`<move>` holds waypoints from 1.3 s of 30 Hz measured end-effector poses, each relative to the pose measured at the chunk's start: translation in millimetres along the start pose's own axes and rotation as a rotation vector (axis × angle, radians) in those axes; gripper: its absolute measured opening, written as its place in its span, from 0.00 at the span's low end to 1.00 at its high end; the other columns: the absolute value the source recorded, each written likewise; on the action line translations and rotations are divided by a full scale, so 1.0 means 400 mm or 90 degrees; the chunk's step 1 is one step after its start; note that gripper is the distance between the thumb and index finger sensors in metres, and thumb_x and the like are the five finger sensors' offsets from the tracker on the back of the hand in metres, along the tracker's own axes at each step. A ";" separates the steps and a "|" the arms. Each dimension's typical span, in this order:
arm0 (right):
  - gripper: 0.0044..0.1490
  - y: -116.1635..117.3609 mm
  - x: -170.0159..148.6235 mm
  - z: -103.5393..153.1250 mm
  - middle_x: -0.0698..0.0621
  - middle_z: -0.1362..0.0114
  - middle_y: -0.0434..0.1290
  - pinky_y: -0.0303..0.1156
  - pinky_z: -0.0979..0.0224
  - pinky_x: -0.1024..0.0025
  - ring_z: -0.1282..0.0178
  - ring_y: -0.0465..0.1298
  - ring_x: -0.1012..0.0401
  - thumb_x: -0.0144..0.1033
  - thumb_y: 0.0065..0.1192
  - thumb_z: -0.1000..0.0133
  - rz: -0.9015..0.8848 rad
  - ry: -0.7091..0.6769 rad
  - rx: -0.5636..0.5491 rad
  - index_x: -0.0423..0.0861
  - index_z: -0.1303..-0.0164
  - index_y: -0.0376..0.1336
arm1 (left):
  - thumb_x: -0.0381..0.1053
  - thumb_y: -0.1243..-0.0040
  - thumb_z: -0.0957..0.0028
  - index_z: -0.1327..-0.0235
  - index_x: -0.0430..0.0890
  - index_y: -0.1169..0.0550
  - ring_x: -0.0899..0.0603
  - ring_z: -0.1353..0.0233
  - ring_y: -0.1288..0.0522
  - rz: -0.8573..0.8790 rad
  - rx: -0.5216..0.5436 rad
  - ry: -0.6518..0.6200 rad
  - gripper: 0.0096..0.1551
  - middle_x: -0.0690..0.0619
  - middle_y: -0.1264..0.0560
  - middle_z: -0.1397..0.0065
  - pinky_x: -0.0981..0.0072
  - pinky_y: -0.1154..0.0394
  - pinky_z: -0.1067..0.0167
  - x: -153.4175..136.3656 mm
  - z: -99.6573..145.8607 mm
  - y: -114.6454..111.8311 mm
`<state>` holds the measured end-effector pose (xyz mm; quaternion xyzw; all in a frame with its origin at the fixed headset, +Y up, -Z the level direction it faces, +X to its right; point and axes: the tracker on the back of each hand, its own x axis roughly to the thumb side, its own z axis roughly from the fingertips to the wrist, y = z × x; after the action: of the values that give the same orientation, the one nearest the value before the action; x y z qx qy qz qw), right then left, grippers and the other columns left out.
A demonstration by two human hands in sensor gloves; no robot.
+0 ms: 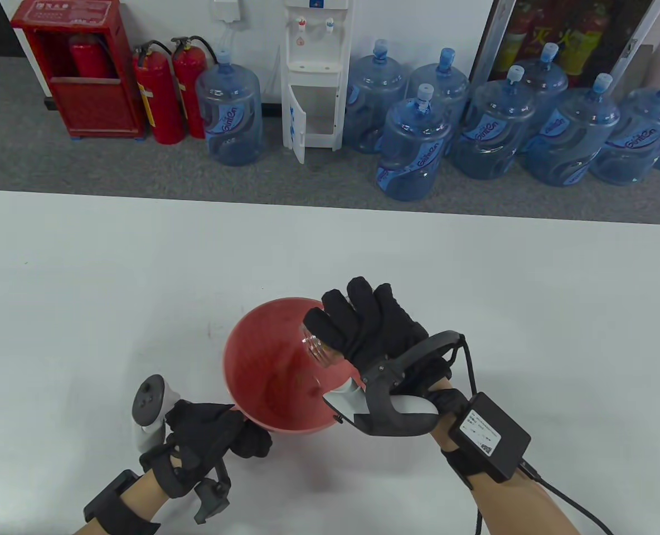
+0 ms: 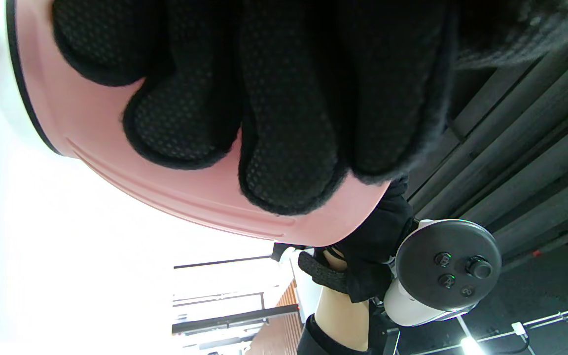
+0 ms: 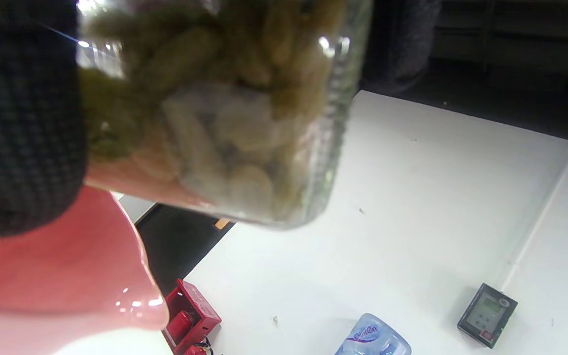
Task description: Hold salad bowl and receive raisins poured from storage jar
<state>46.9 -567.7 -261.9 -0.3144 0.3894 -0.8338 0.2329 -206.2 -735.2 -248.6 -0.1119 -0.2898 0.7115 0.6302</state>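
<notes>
Left hand (image 1: 207, 432) grips the salad bowl (image 1: 277, 384) from its 7 o'clock side, fingers (image 2: 284, 162) pressed against the wall. Right hand (image 1: 372, 331) clasps the raisin-filled storage jar (image 1: 321, 351), tilted over the bowl's 2 o'clock rim, above the surface (image 1: 85, 290).

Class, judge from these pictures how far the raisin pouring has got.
Done: left hand holds the salad bowl from below; right hand has the storage jar tipped over it. In hand: pouring. Left: most raisins remain in the jar.
</notes>
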 end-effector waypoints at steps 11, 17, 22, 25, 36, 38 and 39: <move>0.70 0.007 0.005 0.007 0.62 0.20 0.56 0.68 0.22 0.58 0.22 0.63 0.55 0.65 0.88 0.77 0.008 -0.003 -0.002 0.71 0.29 0.48 | 0.63 0.44 0.55 0.84 0.52 0.08 0.39 0.53 0.14 0.001 0.002 0.001 0.22 0.55 0.08 0.64 0.45 0.24 0.46 -0.001 0.000 0.000; 0.69 0.004 0.011 0.010 0.63 0.20 0.55 0.65 0.21 0.58 0.20 0.61 0.57 0.64 0.88 0.77 0.021 -0.014 -0.016 0.77 0.31 0.46 | 0.63 0.44 0.55 0.84 0.52 0.08 0.39 0.53 0.14 -0.002 0.001 0.001 0.22 0.55 0.08 0.64 0.45 0.24 0.46 -0.002 0.000 0.001; 0.68 0.003 0.015 0.007 0.63 0.20 0.55 0.64 0.20 0.58 0.20 0.60 0.57 0.64 0.88 0.77 0.026 -0.019 -0.017 0.78 0.32 0.46 | 0.63 0.45 0.55 0.84 0.52 0.08 0.39 0.53 0.14 0.003 0.001 0.001 0.22 0.55 0.08 0.64 0.45 0.24 0.46 -0.002 0.000 0.001; 0.68 0.000 0.019 0.007 0.63 0.20 0.54 0.62 0.19 0.58 0.20 0.60 0.57 0.63 0.88 0.76 0.032 -0.024 -0.023 0.78 0.32 0.46 | 0.63 0.45 0.55 0.84 0.52 0.08 0.39 0.53 0.14 0.001 0.002 0.000 0.22 0.55 0.08 0.64 0.45 0.25 0.46 -0.003 0.000 0.002; 0.68 -0.002 0.041 -0.002 0.64 0.20 0.54 0.60 0.18 0.58 0.19 0.58 0.58 0.62 0.89 0.77 0.060 -0.046 -0.023 0.79 0.33 0.46 | 0.63 0.45 0.55 0.85 0.53 0.08 0.39 0.53 0.13 0.002 0.002 -0.003 0.22 0.55 0.08 0.64 0.45 0.24 0.47 -0.002 0.000 0.003; 0.68 -0.002 0.041 -0.002 0.64 0.20 0.54 0.60 0.18 0.58 0.19 0.58 0.58 0.62 0.89 0.77 0.055 -0.045 -0.020 0.79 0.33 0.46 | 0.63 0.45 0.55 0.84 0.53 0.08 0.39 0.53 0.13 0.003 0.003 -0.003 0.22 0.55 0.08 0.64 0.45 0.24 0.47 -0.002 0.000 0.003; 0.68 0.000 0.042 -0.002 0.64 0.20 0.54 0.60 0.19 0.58 0.19 0.58 0.58 0.62 0.89 0.77 0.056 -0.045 -0.020 0.79 0.33 0.46 | 0.63 0.45 0.55 0.85 0.52 0.08 0.39 0.53 0.13 0.003 0.003 -0.003 0.22 0.55 0.08 0.64 0.45 0.24 0.47 -0.002 0.000 0.003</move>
<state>34.8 -577.9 -256.4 -0.3300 0.4075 -0.8049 0.2777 -207.2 -736.0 -249.3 -0.1092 -0.2896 0.7140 0.6280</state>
